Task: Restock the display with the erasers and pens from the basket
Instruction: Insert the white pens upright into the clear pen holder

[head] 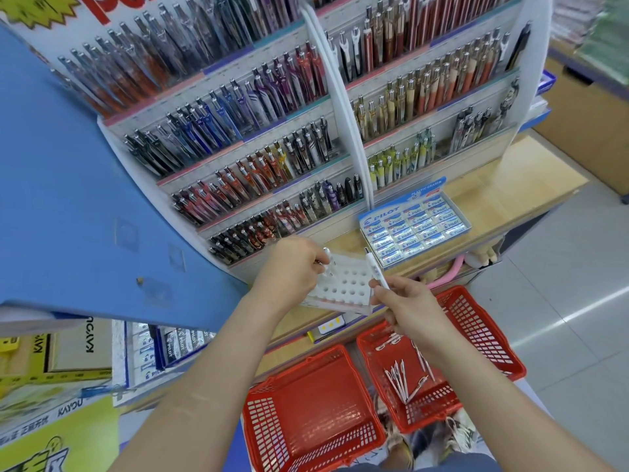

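Right hand [408, 303] pinches pen [375, 267]; left hand [293, 269] pinches another.

Standing in a stationery shop, facing a tiered pen display [352, 131] and a retail box of Pilot erasers [381, 214], looking down on red shopping baskets [306, 396].

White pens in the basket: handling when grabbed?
Likely light and stiff: the right hand holds one white pen by one end, unbent. The loose pens in the red basket look slim and smooth, so probably slippery and apt to roll.
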Motion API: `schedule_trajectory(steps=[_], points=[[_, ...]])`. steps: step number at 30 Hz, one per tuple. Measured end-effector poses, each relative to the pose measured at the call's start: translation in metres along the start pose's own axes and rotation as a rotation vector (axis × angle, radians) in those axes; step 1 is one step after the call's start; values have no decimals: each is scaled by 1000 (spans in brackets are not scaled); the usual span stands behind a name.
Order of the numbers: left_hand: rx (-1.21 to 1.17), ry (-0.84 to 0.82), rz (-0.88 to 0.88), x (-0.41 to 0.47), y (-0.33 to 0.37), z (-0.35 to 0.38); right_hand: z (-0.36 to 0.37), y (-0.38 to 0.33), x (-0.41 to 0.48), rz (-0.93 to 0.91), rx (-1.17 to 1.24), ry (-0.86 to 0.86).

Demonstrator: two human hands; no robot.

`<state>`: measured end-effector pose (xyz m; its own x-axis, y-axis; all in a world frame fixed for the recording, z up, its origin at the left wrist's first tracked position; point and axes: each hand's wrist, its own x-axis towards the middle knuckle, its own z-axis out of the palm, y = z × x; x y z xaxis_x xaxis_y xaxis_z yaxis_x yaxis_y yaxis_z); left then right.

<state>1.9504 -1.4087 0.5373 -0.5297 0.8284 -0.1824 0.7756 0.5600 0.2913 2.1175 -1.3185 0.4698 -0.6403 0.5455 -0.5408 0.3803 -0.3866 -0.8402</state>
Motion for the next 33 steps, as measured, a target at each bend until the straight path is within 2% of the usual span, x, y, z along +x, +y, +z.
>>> schedule_trajectory(steps=[4, 9, 12, 13, 16, 18, 21, 25, 27, 29, 33], points=[[68, 14, 64, 3, 0, 6, -1, 0, -1, 19, 12, -2], [28, 52, 42, 0, -1, 5, -2, -3, -4, 6, 49, -18], [-228, 217, -60, -7, 6, 2, -5, -11, -7, -47, 97, -107], [-361, 226, -105, -8, 10, 0, -5, -14, -8, -68, 107, -152], [-797, 5, -195, -8, 22, -7, -5, -21, -11, -140, 47, -249], [-900, -95, -195, -9, 26, -12, -3, -23, -12, -174, 21, -285], [-955, -52, -237, -10, 27, -18, -3, -21, -10, -179, 3, -270], [-935, 183, -270, -4, 16, -34, -9, -15, -3, -158, 29, -73], [-845, 274, -247, -1, 9, -41, -15, -8, 3, -150, 13, 26], [-687, 321, -215, 2, 3, -40, -16, 0, 8, -139, -8, 53], [-443, 313, -133, 2, 0, -25, -8, 14, 16, -132, -59, 58]])
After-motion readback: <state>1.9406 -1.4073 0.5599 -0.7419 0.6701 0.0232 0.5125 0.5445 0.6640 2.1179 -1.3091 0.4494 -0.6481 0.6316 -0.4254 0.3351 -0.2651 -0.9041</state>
